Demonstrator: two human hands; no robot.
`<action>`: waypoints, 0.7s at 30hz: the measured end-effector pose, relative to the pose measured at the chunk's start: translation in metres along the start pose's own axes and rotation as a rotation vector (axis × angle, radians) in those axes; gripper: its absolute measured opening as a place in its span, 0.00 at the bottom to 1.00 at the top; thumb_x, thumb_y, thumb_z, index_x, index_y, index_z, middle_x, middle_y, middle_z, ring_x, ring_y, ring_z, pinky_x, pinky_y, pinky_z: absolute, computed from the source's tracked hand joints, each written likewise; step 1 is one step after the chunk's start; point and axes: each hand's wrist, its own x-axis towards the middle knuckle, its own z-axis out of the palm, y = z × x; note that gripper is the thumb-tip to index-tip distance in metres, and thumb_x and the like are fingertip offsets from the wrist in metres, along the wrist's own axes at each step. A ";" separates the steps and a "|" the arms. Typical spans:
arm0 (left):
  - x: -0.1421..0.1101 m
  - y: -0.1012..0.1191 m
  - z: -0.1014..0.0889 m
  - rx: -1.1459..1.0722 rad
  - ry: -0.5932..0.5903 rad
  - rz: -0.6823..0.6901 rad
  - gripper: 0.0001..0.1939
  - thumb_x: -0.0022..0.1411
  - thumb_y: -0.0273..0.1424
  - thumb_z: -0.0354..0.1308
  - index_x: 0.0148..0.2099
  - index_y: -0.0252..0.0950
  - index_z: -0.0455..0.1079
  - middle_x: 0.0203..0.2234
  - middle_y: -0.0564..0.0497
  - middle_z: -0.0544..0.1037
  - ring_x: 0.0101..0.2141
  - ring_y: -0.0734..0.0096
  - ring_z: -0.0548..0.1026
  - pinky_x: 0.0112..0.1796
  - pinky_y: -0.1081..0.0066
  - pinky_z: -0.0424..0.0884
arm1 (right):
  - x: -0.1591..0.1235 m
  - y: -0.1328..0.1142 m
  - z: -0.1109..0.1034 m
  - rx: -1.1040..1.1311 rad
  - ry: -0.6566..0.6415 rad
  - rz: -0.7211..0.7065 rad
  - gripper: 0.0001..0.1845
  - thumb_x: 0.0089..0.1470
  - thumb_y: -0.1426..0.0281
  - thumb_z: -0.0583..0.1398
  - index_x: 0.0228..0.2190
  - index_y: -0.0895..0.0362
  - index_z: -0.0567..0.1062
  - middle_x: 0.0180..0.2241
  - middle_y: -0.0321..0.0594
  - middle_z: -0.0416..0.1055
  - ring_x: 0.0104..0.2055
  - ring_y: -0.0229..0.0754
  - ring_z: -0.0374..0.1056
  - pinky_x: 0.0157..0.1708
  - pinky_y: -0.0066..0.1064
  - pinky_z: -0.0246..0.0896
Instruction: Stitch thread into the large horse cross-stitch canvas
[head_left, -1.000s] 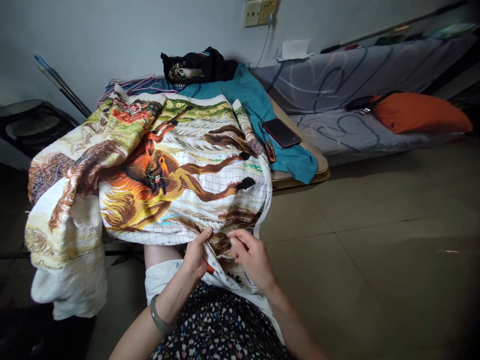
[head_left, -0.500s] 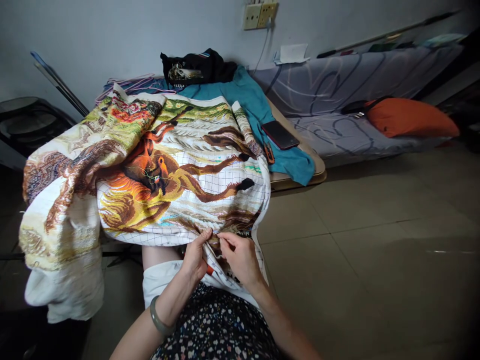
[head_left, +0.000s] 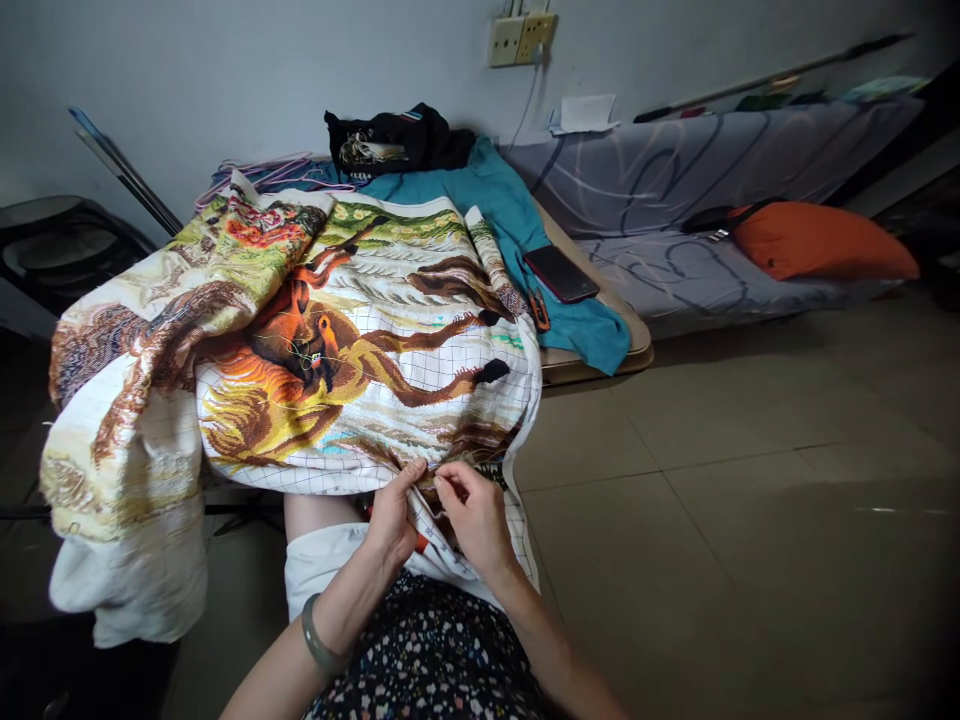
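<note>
A large cross-stitch cloth (head_left: 427, 345), stitched with horses and marked with a grid on its white parts, lies over the table edge and my lap. My left hand (head_left: 391, 518) grips its near edge, thumb on top and the fingers hidden beneath a fold. Close beside it, my right hand (head_left: 480, 520) is closed in a pinch at the cloth; whatever sits between thumb and forefinger is too small to make out. Loose pale threads (head_left: 315, 358) rest on the stitched horse's head. Much of the cloth hangs down in folds on the left.
Orange-handled thread snips (head_left: 538, 311) and a dark phone (head_left: 561, 273) lie on a teal cloth (head_left: 491, 195) to the right. Behind are a black bag (head_left: 435, 135) and several hangers (head_left: 262, 168). A covered sofa (head_left: 645, 260) with an orange cushion (head_left: 817, 240) stands farther right.
My right hand has shifted very slightly at the cloth's near edge, still pinched. The left hand keeps its grip. The view has tilted a little.
</note>
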 end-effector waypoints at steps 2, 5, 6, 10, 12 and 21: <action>0.001 0.000 0.000 0.002 0.014 0.011 0.06 0.46 0.26 0.64 0.28 0.30 0.70 0.20 0.50 0.77 0.22 0.69 0.74 0.30 0.68 0.71 | 0.001 0.003 -0.002 0.032 0.001 -0.015 0.06 0.53 0.71 0.55 0.29 0.57 0.72 0.29 0.37 0.73 0.30 0.38 0.68 0.33 0.27 0.61; 0.003 -0.001 -0.002 0.010 0.020 0.018 0.07 0.45 0.26 0.64 0.28 0.30 0.70 0.21 0.49 0.77 0.22 0.68 0.74 0.31 0.68 0.71 | 0.003 0.007 -0.002 0.069 0.023 -0.028 0.06 0.52 0.71 0.56 0.29 0.57 0.73 0.29 0.38 0.73 0.31 0.39 0.68 0.34 0.27 0.62; 0.004 -0.001 -0.002 0.012 0.019 0.013 0.07 0.45 0.26 0.65 0.28 0.30 0.70 0.20 0.49 0.77 0.22 0.68 0.74 0.31 0.68 0.71 | 0.003 0.008 -0.001 0.081 0.033 -0.033 0.06 0.52 0.72 0.56 0.29 0.57 0.73 0.30 0.38 0.73 0.31 0.39 0.68 0.34 0.27 0.62; 0.003 0.000 -0.002 0.028 0.022 0.010 0.08 0.43 0.27 0.65 0.27 0.31 0.69 0.19 0.50 0.76 0.21 0.68 0.74 0.31 0.67 0.71 | 0.004 0.013 0.001 0.118 0.043 -0.051 0.05 0.52 0.73 0.56 0.29 0.58 0.73 0.29 0.38 0.72 0.31 0.39 0.68 0.34 0.27 0.62; 0.003 0.000 -0.001 0.033 0.033 0.024 0.09 0.42 0.27 0.65 0.27 0.31 0.69 0.19 0.50 0.76 0.22 0.69 0.74 0.31 0.68 0.71 | 0.004 0.014 0.001 0.119 0.036 -0.057 0.05 0.51 0.73 0.56 0.29 0.58 0.74 0.29 0.37 0.72 0.31 0.38 0.67 0.34 0.27 0.61; -0.001 0.001 0.004 0.001 0.058 0.026 0.09 0.43 0.25 0.65 0.29 0.31 0.70 0.21 0.50 0.77 0.23 0.70 0.74 0.35 0.68 0.71 | 0.007 0.017 0.002 0.090 0.045 -0.079 0.06 0.53 0.72 0.56 0.28 0.57 0.74 0.29 0.38 0.72 0.31 0.39 0.67 0.34 0.28 0.61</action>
